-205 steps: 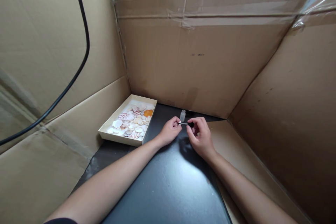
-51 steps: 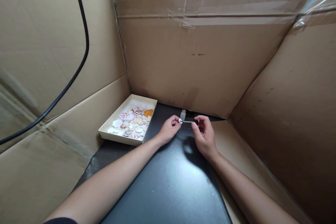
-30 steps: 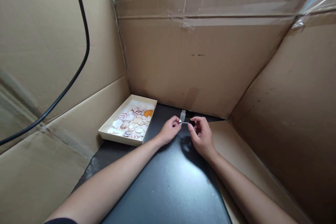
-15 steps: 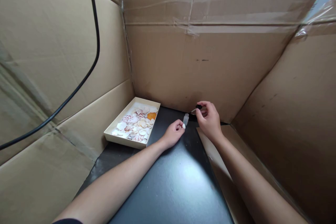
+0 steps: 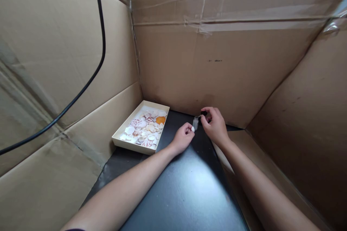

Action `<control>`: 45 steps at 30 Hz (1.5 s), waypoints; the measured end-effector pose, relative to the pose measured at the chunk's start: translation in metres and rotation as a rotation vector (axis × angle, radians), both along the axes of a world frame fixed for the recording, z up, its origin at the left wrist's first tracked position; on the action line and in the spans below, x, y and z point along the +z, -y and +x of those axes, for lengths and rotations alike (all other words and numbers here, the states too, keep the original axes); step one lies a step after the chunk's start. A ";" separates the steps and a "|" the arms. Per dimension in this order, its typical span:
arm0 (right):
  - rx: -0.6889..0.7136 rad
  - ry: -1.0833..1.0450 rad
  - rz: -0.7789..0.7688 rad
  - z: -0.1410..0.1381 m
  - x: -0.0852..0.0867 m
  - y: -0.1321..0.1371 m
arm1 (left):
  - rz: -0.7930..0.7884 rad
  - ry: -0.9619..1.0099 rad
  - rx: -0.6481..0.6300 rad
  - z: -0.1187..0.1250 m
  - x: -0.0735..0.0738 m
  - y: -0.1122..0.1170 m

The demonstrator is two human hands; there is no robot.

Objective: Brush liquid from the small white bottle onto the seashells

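A small white shell [image 5: 193, 129] is pinched between the fingertips of my left hand [image 5: 183, 138]. Just behind it a little translucent bottle [image 5: 195, 124] stands upright on the black tabletop, with no cap on its neck. My right hand [image 5: 215, 125] grips a black-capped applicator [image 5: 204, 114], largely covered by the fingers. The applicator's thin stem points left to the bottle's mouth; whether its tip is inside I cannot tell. To the left of my left hand sits a shallow cream box [image 5: 130, 147] filled with many shells, among them an orange one [image 5: 161, 120].
Cardboard walls [image 5: 173, 68] enclose the black tabletop [image 5: 173, 195] at the back and both sides. A cardboard flap [image 5: 244, 142] lies along the right edge, under my right forearm. A black cable [image 5: 102, 29] hangs at the upper left.
My right hand has lowered and tilted, bringing the applicator nearer the bottle's mouth. The left hand keeps its hold on the shell. The whole view has shifted slightly.
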State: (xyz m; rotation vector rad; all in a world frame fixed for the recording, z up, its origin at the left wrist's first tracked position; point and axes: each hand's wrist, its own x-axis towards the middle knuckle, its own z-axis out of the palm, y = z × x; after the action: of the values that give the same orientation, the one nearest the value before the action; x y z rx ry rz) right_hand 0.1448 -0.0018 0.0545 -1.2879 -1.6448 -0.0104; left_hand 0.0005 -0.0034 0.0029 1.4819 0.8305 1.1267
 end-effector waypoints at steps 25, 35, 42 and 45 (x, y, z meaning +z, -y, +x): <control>0.027 -0.020 0.074 0.004 -0.003 -0.003 | 0.009 0.008 -0.035 0.002 -0.003 -0.001; 0.031 0.019 0.020 0.005 -0.017 -0.007 | -0.005 0.014 -0.029 0.003 -0.002 0.000; 0.046 0.028 -0.002 0.002 -0.024 -0.007 | -0.006 0.010 -0.038 0.002 -0.001 0.001; 0.058 0.033 -0.017 0.000 -0.025 -0.005 | -0.012 0.000 -0.032 0.002 -0.002 0.001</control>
State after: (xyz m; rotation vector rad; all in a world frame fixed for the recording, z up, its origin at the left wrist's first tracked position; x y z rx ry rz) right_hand 0.1447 0.0036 0.0291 -1.2579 -1.7133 0.0172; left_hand 0.0027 -0.0043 0.0012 1.4804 0.8098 1.0958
